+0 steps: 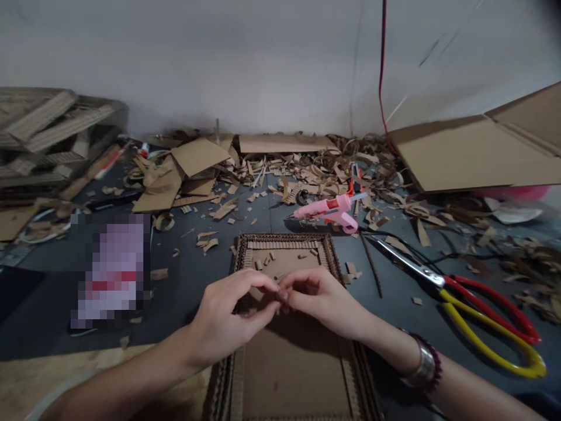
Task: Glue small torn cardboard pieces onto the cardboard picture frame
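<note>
Fingertips of my left hand [239, 307] and my right hand [322, 298] meet in a pinch above a rectangular cardboard tray [289, 374]. Whatever is between them is too small and blurred to name. The tray has raised walls of layered corrugated strips, and small cardboard bits [265, 260] lie scattered on its far part. Beyond the tray's far right corner rests a pink glue gun [328, 211]. To the right of my right hand lie large scissors [442, 286] with one red and one yellow handle. A thin dark strip [371, 266] lies between the tray and the scissors.
Cardboard scraps and curled peelings [302, 169] cover the back of the dark table. A cardboard sheet [473, 152] leans at the back right. Corrugated pieces [48, 134] are stacked at the left. A blurred-out purple object [116, 266] lies left of the tray. A red-black cord [382, 76] hangs down.
</note>
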Available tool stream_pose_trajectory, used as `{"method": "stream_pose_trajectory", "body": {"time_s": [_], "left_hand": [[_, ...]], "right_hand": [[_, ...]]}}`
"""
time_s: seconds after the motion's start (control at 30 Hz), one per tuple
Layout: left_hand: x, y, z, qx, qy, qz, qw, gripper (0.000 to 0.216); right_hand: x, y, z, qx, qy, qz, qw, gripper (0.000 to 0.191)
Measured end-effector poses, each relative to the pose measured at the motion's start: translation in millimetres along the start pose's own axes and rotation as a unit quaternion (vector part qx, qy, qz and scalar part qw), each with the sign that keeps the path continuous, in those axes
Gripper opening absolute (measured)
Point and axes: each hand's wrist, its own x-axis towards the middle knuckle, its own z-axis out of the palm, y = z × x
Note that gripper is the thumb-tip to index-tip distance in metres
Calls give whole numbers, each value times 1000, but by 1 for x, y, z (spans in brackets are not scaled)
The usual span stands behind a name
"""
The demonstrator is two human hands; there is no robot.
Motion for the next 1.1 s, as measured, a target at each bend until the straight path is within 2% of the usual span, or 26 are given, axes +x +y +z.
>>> {"method": "stream_pose_trajectory", "body": {"time_s": [0.37,1.1], "left_hand": [[2,0,-2,19,17,-27,999,19],[1,0,0,11,12,-35,999,18]], "right_hand": [[-1,-2,-1,32,-9,4,999,33],[-1,0,-1,25,-13,-2,1000,31]]}}
